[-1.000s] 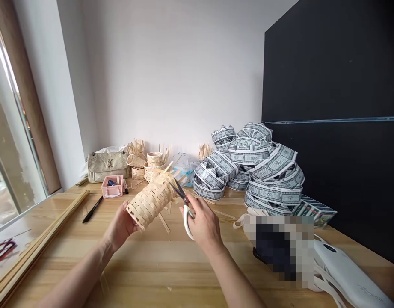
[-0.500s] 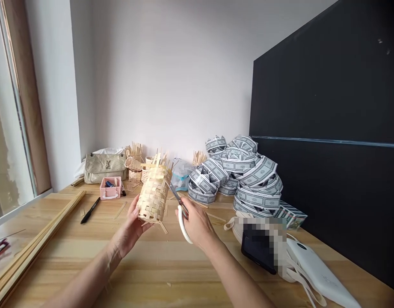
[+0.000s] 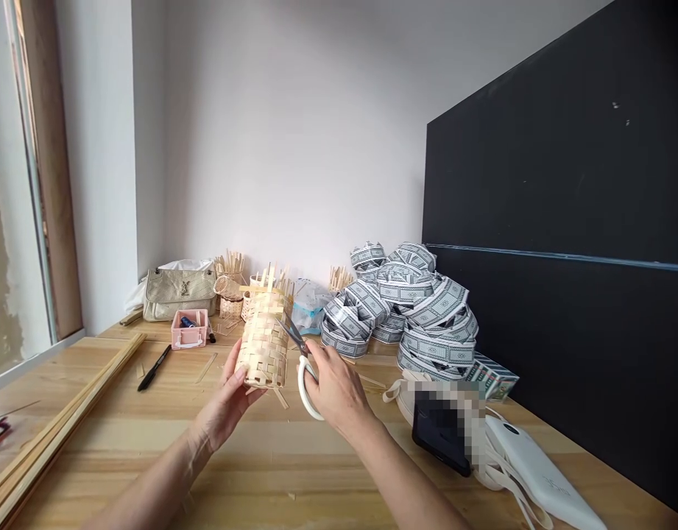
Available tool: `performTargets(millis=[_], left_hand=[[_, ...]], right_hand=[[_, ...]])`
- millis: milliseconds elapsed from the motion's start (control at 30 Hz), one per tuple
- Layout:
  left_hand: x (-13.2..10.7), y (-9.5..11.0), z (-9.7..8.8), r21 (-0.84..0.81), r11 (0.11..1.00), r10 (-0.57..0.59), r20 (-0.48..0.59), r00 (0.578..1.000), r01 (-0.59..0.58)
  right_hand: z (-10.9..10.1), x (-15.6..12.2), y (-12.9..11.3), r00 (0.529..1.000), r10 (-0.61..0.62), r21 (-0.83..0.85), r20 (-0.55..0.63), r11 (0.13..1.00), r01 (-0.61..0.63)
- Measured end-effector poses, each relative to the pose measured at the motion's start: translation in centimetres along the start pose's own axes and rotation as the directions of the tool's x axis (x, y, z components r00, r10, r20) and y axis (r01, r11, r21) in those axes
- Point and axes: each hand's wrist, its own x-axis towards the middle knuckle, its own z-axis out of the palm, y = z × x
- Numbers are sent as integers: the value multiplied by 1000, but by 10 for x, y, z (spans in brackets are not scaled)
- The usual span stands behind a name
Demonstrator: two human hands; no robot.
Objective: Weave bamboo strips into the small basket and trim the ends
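We are trimming the woven basket [image 3: 263,340], held upright above the table [image 3: 294,456]; our left hand [image 3: 224,408] cups its base, fingers curled around it; our right hand [image 3: 330,386], just right of the basket, grips the scissors [image 3: 298,353], blades parted at the rim; next, we judge, a careful snip of the protruding strips.

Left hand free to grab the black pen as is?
Probably not: the left hand holds the woven basket upright. The pen lies on bare table to its left, nothing between them, but the hand is occupied.

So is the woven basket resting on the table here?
No, the left hand holds the woven basket upright above the table.
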Motion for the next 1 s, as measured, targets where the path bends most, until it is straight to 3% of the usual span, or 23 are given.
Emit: performTargets(millis=[267,733,1000], left_hand=[[0,-2,0,5,1000,-31,22,999,31],[-2,-6,2,89,986,-138,-14,990,139],[-1,-5,4,138,978,-150,-54,987,156]], right_hand=[[-3,4,-3,1000,-20,-159,-9,987,18],[3,13,0,999,-49,-269,-2,962,47],[0,17,-2,996,0,-279,88,960,24]])
